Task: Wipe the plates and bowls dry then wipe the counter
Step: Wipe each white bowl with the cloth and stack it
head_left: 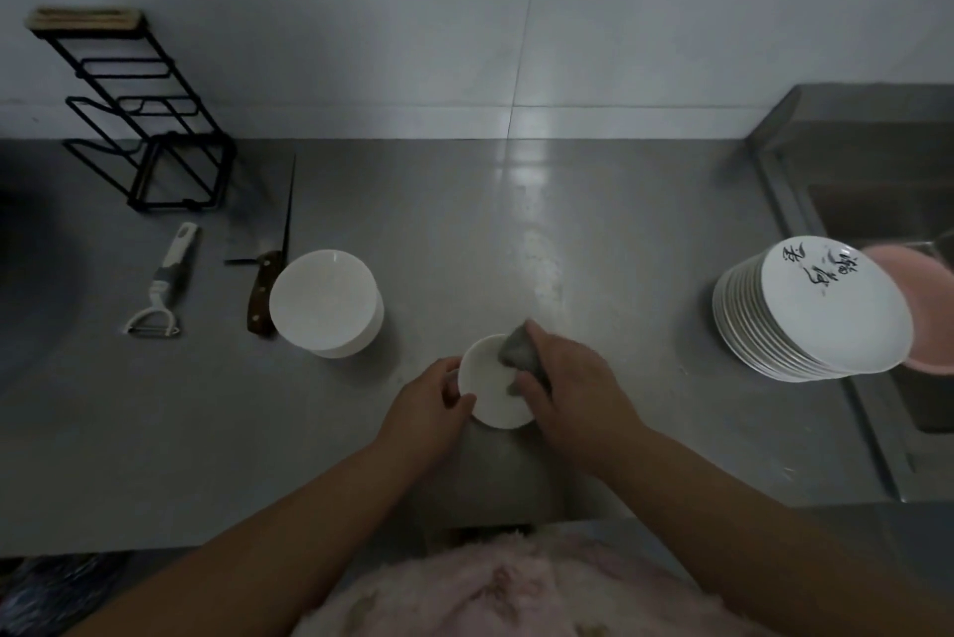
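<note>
A small white bowl is held above the steel counter, tilted toward me. My left hand grips its left rim, thumb inside the edge. My right hand holds a grey cloth pressed into the bowl's right side. A stack of white bowls stands to the left. A tall stack of white plates, the top one with black brush writing, stands at the right.
A knife lies just left of the bowl stack, a peeler further left. A black wire rack stands at the back left. A sink and a pink basin are at the right.
</note>
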A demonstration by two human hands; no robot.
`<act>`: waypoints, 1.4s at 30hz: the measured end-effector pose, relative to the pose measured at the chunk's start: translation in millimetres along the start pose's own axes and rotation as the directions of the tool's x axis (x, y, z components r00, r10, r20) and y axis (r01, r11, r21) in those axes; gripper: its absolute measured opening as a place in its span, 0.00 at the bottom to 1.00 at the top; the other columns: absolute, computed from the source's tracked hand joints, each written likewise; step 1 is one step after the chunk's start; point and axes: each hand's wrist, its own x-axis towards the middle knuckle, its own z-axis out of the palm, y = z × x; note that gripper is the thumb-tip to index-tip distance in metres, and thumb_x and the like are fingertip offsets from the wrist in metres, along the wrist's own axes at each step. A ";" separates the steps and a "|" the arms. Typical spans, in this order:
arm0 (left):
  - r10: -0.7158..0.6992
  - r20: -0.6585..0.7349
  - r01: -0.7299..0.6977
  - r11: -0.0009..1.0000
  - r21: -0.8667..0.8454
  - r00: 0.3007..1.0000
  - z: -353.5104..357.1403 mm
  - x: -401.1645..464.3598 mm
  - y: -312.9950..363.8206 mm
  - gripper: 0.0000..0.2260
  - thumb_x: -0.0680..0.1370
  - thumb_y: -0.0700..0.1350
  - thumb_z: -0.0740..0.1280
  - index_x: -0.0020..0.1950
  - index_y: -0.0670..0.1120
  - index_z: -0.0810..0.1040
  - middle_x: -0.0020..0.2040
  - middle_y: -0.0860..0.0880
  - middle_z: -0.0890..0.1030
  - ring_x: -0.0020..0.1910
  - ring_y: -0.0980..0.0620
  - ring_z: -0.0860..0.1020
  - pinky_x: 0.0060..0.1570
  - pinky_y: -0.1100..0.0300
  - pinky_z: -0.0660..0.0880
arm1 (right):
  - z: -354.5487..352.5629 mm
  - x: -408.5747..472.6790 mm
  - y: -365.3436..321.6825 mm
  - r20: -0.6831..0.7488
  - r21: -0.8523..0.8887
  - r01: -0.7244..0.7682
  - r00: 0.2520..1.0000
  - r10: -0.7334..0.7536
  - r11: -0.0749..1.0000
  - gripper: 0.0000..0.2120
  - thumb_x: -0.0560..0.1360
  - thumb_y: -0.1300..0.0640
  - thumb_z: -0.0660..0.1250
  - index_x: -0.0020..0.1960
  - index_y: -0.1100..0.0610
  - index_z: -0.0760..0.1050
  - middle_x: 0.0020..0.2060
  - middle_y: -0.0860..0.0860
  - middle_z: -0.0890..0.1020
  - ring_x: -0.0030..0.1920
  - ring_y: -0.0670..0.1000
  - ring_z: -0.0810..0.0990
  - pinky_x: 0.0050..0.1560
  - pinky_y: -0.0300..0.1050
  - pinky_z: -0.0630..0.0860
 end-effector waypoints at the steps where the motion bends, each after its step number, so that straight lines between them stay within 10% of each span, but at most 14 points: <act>1: 0.006 0.000 -0.006 1.000 -0.013 1.000 -0.1 0.3 -0.6 0.19 0.78 0.50 0.70 0.70 0.55 0.74 0.58 0.55 0.83 0.54 0.55 0.80 0.50 0.62 0.73 | 5.1 0.2 0.2 0.062 -0.089 0.073 0.996 -0.068 0.993 0.36 0.80 0.35 0.45 0.84 0.50 0.52 0.81 0.50 0.62 0.81 0.55 0.57 0.81 0.55 0.50; 4: 0.011 0.005 -0.011 0.999 -0.045 1.000 -0.5 0.5 -2.6 0.18 0.78 0.50 0.70 0.68 0.56 0.75 0.58 0.57 0.83 0.54 0.57 0.80 0.50 0.63 0.72 | 24.3 0.2 7.9 0.134 -0.194 0.194 0.976 -0.170 0.962 0.38 0.80 0.36 0.42 0.84 0.56 0.52 0.83 0.52 0.54 0.83 0.56 0.47 0.82 0.56 0.41; 11: -0.006 0.053 0.012 0.992 -0.126 0.999 4.4 1.9 -0.6 0.18 0.80 0.45 0.67 0.69 0.53 0.73 0.56 0.57 0.80 0.48 0.61 0.78 0.44 0.78 0.69 | 51.9 5.3 23.3 0.240 -0.416 0.365 0.927 -0.287 0.833 0.40 0.81 0.30 0.52 0.80 0.60 0.63 0.79 0.59 0.66 0.79 0.59 0.64 0.82 0.55 0.48; 16: -0.081 0.031 0.085 0.977 -0.195 0.996 12.5 9.6 3.1 0.15 0.80 0.42 0.64 0.63 0.57 0.72 0.53 0.50 0.84 0.46 0.51 0.83 0.47 0.59 0.78 | 56.4 10.1 10.5 0.238 -0.404 0.347 0.933 -0.269 0.846 0.45 0.79 0.27 0.46 0.83 0.58 0.55 0.81 0.59 0.61 0.81 0.58 0.58 0.81 0.52 0.36; 21: -0.080 -0.023 0.076 0.990 -0.116 0.997 5.1 17.5 4.0 0.15 0.79 0.41 0.64 0.64 0.52 0.77 0.50 0.53 0.82 0.49 0.53 0.79 0.48 0.61 0.71 | 29.8 15.5 15.4 0.369 -0.290 0.486 0.852 -0.372 0.824 0.38 0.79 0.27 0.48 0.75 0.52 0.69 0.71 0.52 0.76 0.71 0.56 0.73 0.79 0.53 0.58; 26: 0.031 0.040 -0.032 0.999 0.023 0.999 -7.4 27.4 9.9 0.16 0.81 0.42 0.64 0.68 0.52 0.77 0.49 0.50 0.81 0.47 0.51 0.77 0.48 0.62 0.68 | 25.1 20.7 42.5 0.399 -0.464 0.577 0.813 -0.423 0.672 0.36 0.78 0.28 0.56 0.72 0.55 0.75 0.73 0.56 0.75 0.78 0.58 0.66 0.80 0.62 0.54; 33: -0.054 -0.034 0.052 0.997 -0.060 0.998 5.6 12.1 7.3 0.16 0.81 0.50 0.67 0.68 0.54 0.75 0.57 0.53 0.82 0.52 0.53 0.79 0.50 0.62 0.70 | 51.6 4.4 19.8 0.243 -0.374 0.341 0.934 -0.264 0.863 0.40 0.80 0.27 0.43 0.83 0.51 0.58 0.81 0.56 0.62 0.83 0.59 0.52 0.80 0.64 0.41; 42: 0.089 0.126 -0.101 0.990 0.099 0.988 -10.6 46.7 6.9 0.16 0.81 0.42 0.63 0.68 0.52 0.78 0.65 0.48 0.82 0.64 0.46 0.78 0.65 0.54 0.73 | 35.8 12.9 42.8 0.361 -0.394 0.571 0.817 -0.450 0.720 0.38 0.78 0.28 0.54 0.77 0.53 0.69 0.75 0.54 0.72 0.79 0.58 0.63 0.79 0.65 0.57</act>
